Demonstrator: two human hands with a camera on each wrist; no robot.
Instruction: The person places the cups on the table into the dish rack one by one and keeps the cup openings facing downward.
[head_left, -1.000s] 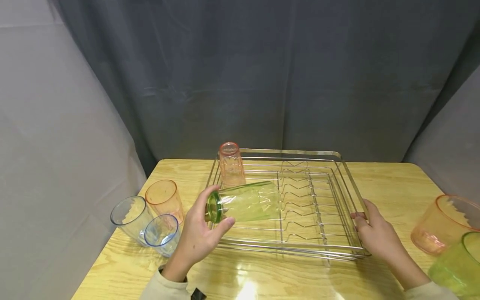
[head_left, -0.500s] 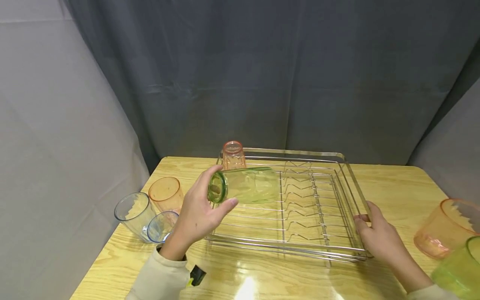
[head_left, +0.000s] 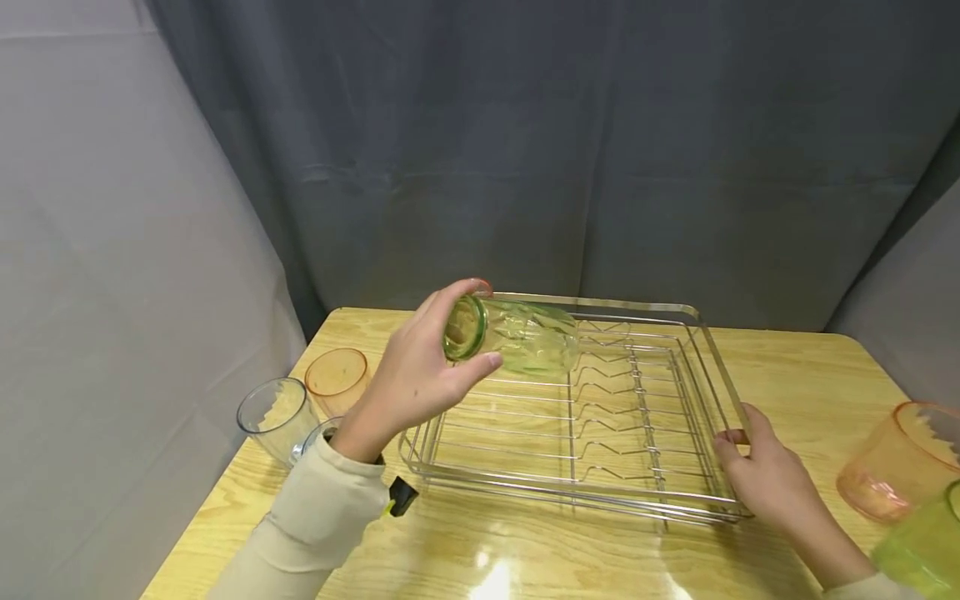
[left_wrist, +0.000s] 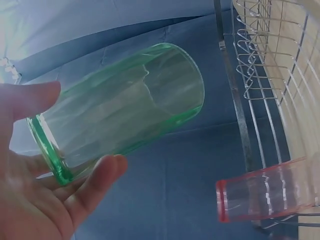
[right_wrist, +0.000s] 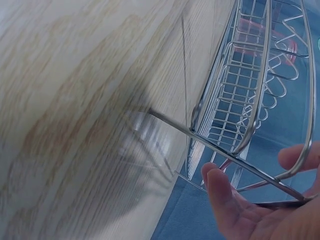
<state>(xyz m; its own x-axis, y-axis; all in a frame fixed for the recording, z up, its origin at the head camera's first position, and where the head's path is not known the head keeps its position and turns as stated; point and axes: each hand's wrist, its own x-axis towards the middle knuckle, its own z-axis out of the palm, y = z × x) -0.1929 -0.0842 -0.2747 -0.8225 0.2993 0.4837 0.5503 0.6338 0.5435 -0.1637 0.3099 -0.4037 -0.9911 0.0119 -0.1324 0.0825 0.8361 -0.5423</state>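
A green glass (head_left: pixel 528 337) lies tilted on its side in the air above the wire dish rack (head_left: pixel 592 301). My left hand (head_left: pixel 423 367) pinches it at the thick base, thumb and fingers on opposite sides. In the left wrist view the green glass (left_wrist: pixel 120 100) points its mouth up and to the right, away from the palm. An upside-down pink glass (left_wrist: pixel 250 195) stands in the rack's back left corner, mostly hidden in the head view. My right hand (head_left: pixel 765 462) grips the rack's right rail; in the right wrist view its fingers (right_wrist: pixel 220 192) curl round the wire.
Left of the rack stand an orange glass (head_left: pixel 337 383), a grey-blue glass (head_left: pixel 277 425) and a blue one (head_left: pixel 318 433) partly behind the left wrist. An orange glass (head_left: pixel 892 467) and a yellow-green glass (head_left: pixel 918 546) stand at the right. A dark curtain (head_left: pixel 480 167) hangs behind.
My left hand has moved away from me and slightly right, carrying the green glass up toward the rack's back left and covering the pink glass. My right hand keeps its hold on the rack.
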